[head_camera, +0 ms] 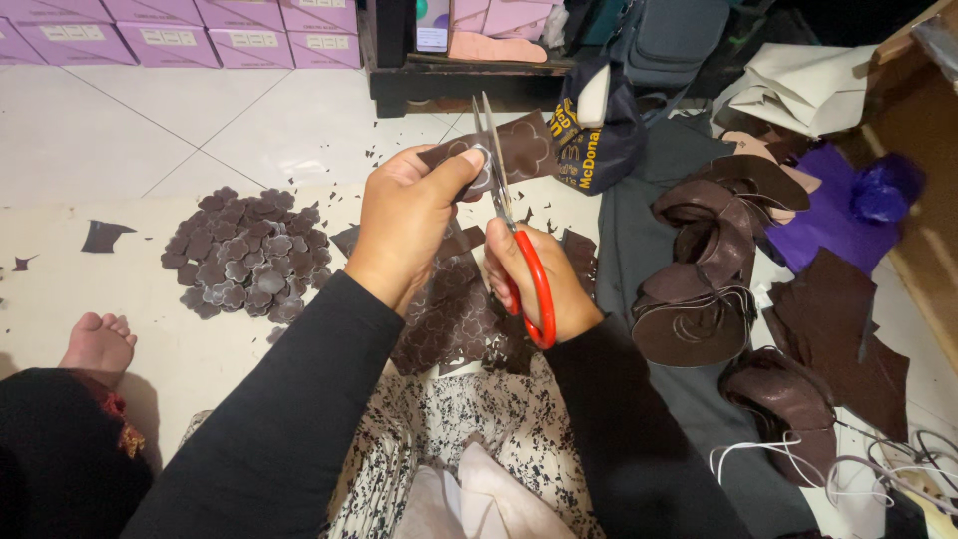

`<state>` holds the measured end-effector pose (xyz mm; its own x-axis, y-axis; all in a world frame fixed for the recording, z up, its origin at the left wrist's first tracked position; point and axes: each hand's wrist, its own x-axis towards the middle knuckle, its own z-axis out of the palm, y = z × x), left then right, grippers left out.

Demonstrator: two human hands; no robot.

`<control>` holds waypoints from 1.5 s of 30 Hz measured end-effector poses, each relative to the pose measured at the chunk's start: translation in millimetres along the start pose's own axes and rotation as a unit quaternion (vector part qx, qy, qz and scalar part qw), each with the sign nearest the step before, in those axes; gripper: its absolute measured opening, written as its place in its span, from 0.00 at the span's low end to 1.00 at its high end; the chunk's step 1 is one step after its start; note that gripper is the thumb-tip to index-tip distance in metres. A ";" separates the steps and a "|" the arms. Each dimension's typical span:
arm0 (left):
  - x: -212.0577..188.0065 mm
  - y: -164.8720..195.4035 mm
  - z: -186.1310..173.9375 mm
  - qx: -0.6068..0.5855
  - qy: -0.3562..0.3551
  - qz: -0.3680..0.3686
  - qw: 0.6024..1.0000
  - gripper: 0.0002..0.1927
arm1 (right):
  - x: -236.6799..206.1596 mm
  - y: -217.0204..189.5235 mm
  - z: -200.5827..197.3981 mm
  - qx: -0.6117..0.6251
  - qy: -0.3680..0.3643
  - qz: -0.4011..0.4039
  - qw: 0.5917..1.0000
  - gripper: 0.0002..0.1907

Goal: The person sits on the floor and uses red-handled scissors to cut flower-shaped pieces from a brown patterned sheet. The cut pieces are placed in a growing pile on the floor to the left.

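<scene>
On the floor (120,130), far left, lies a heap of cut brown flower shapes (244,255); dark leather offcuts (699,289) pile at right. The left hand (404,225) pinches a brown leather piece (519,150) marked with flower outlines. The right hand (544,279) is closed through red-handled scissors (514,245), blades parted at the piece. Cutting along an outline seems under way; the piece likely needs turning.

We seem to be in a home craft workshop: a tiled floor (120,120) strewn with brown leather scraps (838,319), cut flower shapes (244,255), and stacked pink boxes (180,30).
</scene>
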<state>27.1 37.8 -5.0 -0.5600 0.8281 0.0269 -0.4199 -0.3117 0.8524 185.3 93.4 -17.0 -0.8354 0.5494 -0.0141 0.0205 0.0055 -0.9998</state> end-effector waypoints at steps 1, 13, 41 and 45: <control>0.7 0.6 -1.2 -0.004 -0.005 0.005 1.000 0.09 | -0.8 -0.6 -1.7 -0.013 0.002 0.011 1.000 0.26; 10.4 19.7 -28.2 0.136 -0.104 0.031 0.985 0.10 | -3.6 -0.9 -15.5 -0.112 0.000 0.039 0.993 0.27; 5.0 14.6 -12.9 0.104 -0.062 0.001 0.993 0.08 | -0.4 -0.9 -4.6 -0.048 0.030 0.029 0.998 0.28; 2.9 21.3 -15.1 0.110 -0.060 0.008 0.992 0.08 | -3.6 -5.4 -4.6 -0.057 0.034 0.053 0.996 0.27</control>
<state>5.7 26.5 5.3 -0.4714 0.8770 0.0925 -0.2374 -0.2273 0.9444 190.7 95.3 -11.5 -0.7866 0.6068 -0.1141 0.1721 0.0379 -0.9844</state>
